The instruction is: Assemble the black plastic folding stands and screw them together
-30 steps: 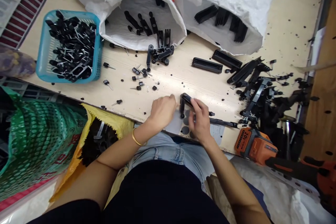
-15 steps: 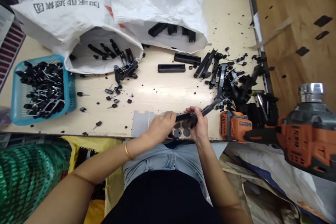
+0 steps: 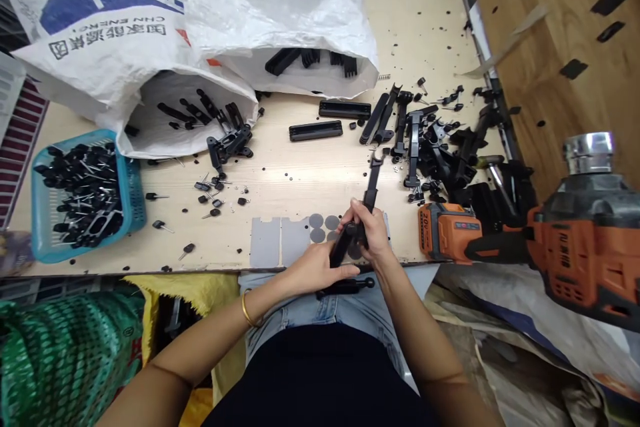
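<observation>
Both hands hold a black jointed plastic arm [image 3: 371, 188] above the front edge of the table. My right hand [image 3: 374, 235] is closed around its middle, near the joint. My left hand [image 3: 316, 268] grips its thick lower end, with the thumb stretched out to the right. The slim upper part points up and away and ends in a small fork. Another black piece with a rounded end [image 3: 346, 287] lies below my left hand, near the lap. Beneath the hands is a grey sheet with round discs [image 3: 317, 235], partly hidden.
An orange cordless power tool [image 3: 575, 247] stands at the right edge, beside a heap of black parts [image 3: 435, 147]. At left is a blue basket [image 3: 135, 200] full of black knobs with metal screws. White woven sacks [image 3: 280, 0] lie open behind. Two black bars [image 3: 315, 131] rest mid-table.
The black arm has swung from pointing right to pointing up and away. My left hand has moved slightly down, its thumb now stretched out. The camera view has shifted a little.
</observation>
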A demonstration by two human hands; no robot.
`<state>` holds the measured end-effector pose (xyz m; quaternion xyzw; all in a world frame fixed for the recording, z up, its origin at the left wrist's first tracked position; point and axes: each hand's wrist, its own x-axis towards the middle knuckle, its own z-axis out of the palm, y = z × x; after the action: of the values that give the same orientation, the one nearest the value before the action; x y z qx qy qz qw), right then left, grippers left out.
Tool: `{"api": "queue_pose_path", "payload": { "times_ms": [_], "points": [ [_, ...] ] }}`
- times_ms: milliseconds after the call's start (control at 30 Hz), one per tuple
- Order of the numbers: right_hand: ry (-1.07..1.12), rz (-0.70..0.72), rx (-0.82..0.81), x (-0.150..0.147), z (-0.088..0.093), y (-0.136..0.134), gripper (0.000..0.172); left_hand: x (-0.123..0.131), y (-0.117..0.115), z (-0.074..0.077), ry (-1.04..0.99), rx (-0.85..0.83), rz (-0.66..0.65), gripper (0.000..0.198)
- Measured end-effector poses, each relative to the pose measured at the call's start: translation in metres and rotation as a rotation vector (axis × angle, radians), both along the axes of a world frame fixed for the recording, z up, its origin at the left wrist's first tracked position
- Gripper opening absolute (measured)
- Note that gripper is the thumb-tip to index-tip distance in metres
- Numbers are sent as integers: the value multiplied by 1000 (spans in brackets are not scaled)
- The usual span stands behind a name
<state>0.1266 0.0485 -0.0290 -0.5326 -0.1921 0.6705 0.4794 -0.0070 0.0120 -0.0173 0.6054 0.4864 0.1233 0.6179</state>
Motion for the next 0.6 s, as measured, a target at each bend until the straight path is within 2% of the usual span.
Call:
{"api": "queue_pose_path", "payload": {
  "times_ms": [33, 100, 200, 333, 467, 600],
  "points": [
    [-5, 30, -14, 1, 1, 0, 47, -1, 3, 1, -85, -48, 23, 49],
    [-55, -15, 9, 0, 3, -2, 49, 0, 7, 2, -227, -155, 147, 62],
    [-160, -150, 81, -6, 8, -8, 50, 3, 11, 0, -343, -261, 259, 63],
    [-188, -102, 94, -12, 17, -15, 46, 2, 10, -2, -437, -297, 232, 58],
    [-139, -60, 201, -7, 25, -12, 42, 4, 10, 1, -462, -288, 220, 54],
    [-97, 8, 225, -1, 23, -7, 41, 7, 19, 0, -439, -401, 192, 65]
  ]
}}
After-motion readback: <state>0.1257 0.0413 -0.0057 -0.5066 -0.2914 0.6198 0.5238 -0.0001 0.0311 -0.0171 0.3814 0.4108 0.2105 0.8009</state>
